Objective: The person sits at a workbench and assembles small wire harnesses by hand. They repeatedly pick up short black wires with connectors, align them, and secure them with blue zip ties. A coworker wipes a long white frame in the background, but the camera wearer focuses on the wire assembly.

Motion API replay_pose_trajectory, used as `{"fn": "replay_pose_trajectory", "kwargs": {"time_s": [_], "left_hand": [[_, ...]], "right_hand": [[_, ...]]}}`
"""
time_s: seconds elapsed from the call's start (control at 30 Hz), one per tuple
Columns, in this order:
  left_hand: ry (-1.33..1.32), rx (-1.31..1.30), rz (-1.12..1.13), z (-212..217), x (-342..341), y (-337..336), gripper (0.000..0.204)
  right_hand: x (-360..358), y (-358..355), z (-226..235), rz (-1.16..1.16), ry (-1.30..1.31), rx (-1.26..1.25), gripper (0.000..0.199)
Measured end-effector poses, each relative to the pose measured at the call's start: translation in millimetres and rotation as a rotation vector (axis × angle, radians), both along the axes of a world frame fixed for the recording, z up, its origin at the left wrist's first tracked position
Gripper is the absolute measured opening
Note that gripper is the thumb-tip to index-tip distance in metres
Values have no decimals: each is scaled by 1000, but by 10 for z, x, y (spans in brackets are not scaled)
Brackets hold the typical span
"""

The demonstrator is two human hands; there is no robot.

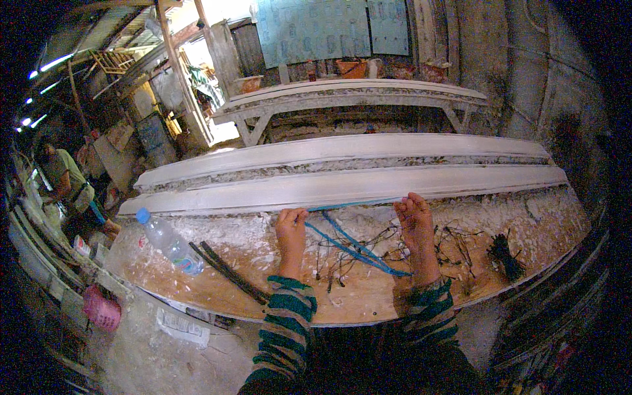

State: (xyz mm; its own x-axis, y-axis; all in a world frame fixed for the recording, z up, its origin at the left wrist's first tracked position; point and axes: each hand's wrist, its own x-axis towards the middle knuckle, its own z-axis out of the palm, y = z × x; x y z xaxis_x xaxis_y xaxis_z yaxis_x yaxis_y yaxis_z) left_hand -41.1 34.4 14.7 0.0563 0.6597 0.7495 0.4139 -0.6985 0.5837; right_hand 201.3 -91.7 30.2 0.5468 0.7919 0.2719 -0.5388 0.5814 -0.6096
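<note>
A thin blue cord (pixel 359 205) is pulled straight between my two hands over the workbench, and more of it hangs down in a loop below them. My left hand (pixel 291 236) pinches one end of the straight stretch, fingers closed. At the other end, my right hand (pixel 416 224) grips the cord between thumb and fingers, higher than the left. Scattered thin dark strands (pixel 336 260) lie tangled on the wooden bench top (pixel 355 299) beneath the cord. Right of my right hand is a bundle of dark strands (pixel 505 258). Two long dark strips (pixel 230 273) rest left of my left forearm.
A clear plastic bottle (pixel 168 240) with a blue cap is on the bench's left side. Two long white bars (pixel 342 187) run across behind my hands. Farther back stands a long white-topped bench (pixel 355 92). A pink basket (pixel 102 308) is at lower left; another person (pixel 72 178) is beyond it.
</note>
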Motion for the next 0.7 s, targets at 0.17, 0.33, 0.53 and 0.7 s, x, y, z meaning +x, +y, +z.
{"fn": "replay_pose_trajectory", "kwargs": {"time_s": [0.17,0.33,0.53,0.7], "left_hand": [[72,3,49,-69,-23,41,9],[130,19,111,-177,-13,132,8],[-54,-251,-156,-188,177,19,13],[-208,-623,-474,-111,317,-215,19]], "right_hand": [[28,11,-12,41,18,140,22],[49,-26,-35,21,122,139,22],[0,22,-50,67,-101,50,23],[-269,75,-93,43,-354,-252,27]]}}
